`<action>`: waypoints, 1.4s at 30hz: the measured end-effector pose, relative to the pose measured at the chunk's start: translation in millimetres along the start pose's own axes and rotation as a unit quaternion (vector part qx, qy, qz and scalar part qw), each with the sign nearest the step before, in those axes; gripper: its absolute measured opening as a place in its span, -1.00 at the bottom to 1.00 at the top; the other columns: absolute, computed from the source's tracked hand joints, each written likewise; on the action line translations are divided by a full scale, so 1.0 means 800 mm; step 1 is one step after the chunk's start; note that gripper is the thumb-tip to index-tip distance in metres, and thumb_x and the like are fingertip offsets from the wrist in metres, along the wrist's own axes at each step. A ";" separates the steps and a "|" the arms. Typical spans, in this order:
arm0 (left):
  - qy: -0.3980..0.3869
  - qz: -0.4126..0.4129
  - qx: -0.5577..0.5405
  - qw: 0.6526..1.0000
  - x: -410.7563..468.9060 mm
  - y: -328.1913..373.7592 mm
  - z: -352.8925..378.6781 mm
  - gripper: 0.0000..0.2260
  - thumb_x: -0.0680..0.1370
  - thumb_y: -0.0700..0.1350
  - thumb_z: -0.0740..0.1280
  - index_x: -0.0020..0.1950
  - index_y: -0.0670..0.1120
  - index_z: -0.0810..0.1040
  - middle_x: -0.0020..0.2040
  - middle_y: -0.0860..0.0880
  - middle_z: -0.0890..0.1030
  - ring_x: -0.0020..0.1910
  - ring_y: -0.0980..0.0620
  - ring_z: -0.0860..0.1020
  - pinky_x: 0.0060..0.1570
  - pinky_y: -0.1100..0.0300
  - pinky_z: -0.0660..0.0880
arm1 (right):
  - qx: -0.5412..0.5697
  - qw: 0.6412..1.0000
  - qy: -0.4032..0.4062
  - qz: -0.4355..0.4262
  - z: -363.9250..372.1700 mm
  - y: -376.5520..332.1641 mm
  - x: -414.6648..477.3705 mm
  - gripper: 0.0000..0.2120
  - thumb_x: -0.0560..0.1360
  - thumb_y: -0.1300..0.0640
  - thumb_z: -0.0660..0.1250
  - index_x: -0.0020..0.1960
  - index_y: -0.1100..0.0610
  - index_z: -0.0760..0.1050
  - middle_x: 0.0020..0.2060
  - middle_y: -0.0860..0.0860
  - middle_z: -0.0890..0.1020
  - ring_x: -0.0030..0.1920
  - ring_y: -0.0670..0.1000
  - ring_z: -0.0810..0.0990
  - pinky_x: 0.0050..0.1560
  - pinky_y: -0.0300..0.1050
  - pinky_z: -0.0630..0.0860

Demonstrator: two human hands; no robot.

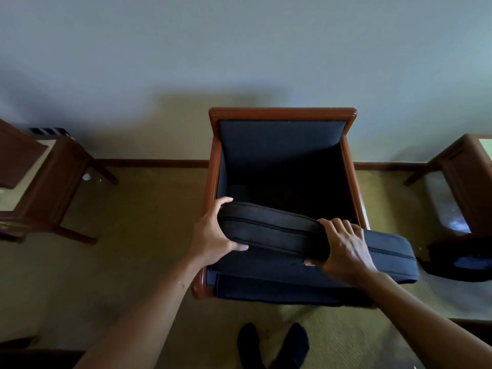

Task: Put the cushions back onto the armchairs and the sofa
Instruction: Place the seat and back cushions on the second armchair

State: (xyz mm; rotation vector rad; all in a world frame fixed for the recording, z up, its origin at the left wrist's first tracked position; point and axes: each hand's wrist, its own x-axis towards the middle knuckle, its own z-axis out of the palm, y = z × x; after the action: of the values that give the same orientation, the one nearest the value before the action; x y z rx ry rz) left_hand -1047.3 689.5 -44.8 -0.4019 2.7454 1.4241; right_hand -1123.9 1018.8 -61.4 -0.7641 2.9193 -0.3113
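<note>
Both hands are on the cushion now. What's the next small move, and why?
Probably tip the cushion back toward the backrest: the left hand and right hand grip it at the chair's front edge, and the seat well behind looks empty.

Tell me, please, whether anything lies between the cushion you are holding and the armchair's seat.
Partly: a second cushion lies across the front of the armchair, directly under the held cushion gripped by the left hand and right hand. The seat recess behind it looks free, though it is dark.

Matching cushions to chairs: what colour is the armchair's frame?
The armchair frame is reddish-brown wood; head view.
</note>
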 end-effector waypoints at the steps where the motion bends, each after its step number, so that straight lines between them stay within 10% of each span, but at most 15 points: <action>1: 0.005 0.014 -0.003 1.000 0.000 0.019 -0.005 0.01 0.11 -0.01 0.77 0.45 0.27 0.35 0.30 0.21 0.52 0.30 0.14 0.49 0.32 0.07 0.51 | 0.005 1.000 0.010 0.000 -0.012 0.007 -0.001 0.01 0.16 -0.57 0.37 0.39 0.04 0.37 0.14 0.01 0.54 0.18 0.15 0.50 0.28 0.22 0.41; 14: 0.042 0.246 0.109 0.962 0.007 0.282 -0.050 0.06 0.07 0.19 0.70 0.49 0.22 0.30 0.23 0.09 0.55 0.23 0.06 0.47 0.33 -0.12 0.40 | 0.245 0.969 0.029 0.030 -0.098 0.033 -0.006 0.18 0.10 -0.36 0.58 0.55 -0.11 0.06 0.32 -0.15 0.34 0.29 -0.07 0.35 0.31 0.06 0.44; 20: -0.060 0.253 0.359 0.896 0.027 0.239 0.049 -0.08 0.22 0.21 0.57 0.51 0.13 0.26 0.24 0.07 0.57 0.22 -0.10 0.44 0.24 -0.17 0.32 | 0.328 0.945 -0.005 -0.011 -0.076 -0.003 0.014 0.20 0.16 -0.14 0.63 0.61 0.03 0.04 0.52 -0.01 0.31 0.50 -0.01 0.33 0.47 -0.05 0.35; 24: -0.100 0.220 0.288 0.927 0.036 0.186 0.077 -0.07 0.26 0.21 0.55 0.55 0.13 0.23 0.31 0.11 0.48 0.32 -0.03 0.37 0.44 -0.21 0.22 | 0.309 0.950 -0.026 -0.018 -0.056 -0.011 0.022 0.14 0.23 -0.04 0.62 0.61 0.02 0.01 0.51 0.00 0.27 0.49 0.05 0.34 0.41 -0.33 0.27; 28: -0.172 0.186 0.355 0.900 0.060 0.166 0.029 0.12 0.32 0.10 0.60 0.68 0.13 -0.06 0.54 0.05 0.28 0.53 -0.07 0.19 0.54 -0.22 0.11 | 0.230 0.972 -0.028 -0.028 -0.077 -0.018 0.041 0.19 0.27 -0.05 0.59 0.63 0.04 -0.12 0.57 0.03 0.13 0.53 0.12 0.25 0.42 0.06 0.42; 32: -0.206 0.023 0.442 0.873 0.081 0.087 -0.040 0.23 0.29 0.03 0.65 0.68 0.19 -0.19 0.61 0.00 0.16 0.60 -0.17 0.14 0.52 -0.39 0.13 | -0.007 0.994 -0.079 -0.069 -0.110 -0.056 0.062 0.07 0.34 -0.27 0.46 0.62 0.10 -0.02 0.57 0.06 0.13 0.60 0.15 0.04 0.53 0.35 0.15; 42: -0.133 -0.121 0.026 0.983 0.019 -0.046 -0.044 -0.30 0.27 -0.10 0.73 0.33 0.11 0.52 0.14 0.11 0.66 0.07 0.23 0.65 0.21 0.09 0.60 | -0.101 0.988 -0.075 -0.093 -0.045 -0.144 0.074 0.05 0.28 -0.29 0.48 0.54 0.13 0.06 0.30 0.08 0.45 0.27 0.17 0.45 0.28 0.21 0.40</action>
State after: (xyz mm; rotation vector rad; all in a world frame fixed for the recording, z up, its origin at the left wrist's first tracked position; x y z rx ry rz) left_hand -1049.8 637.1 -55.9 -0.4856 2.4225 1.2435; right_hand -1126.6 897.1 -3.3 -1.0445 2.7694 0.0293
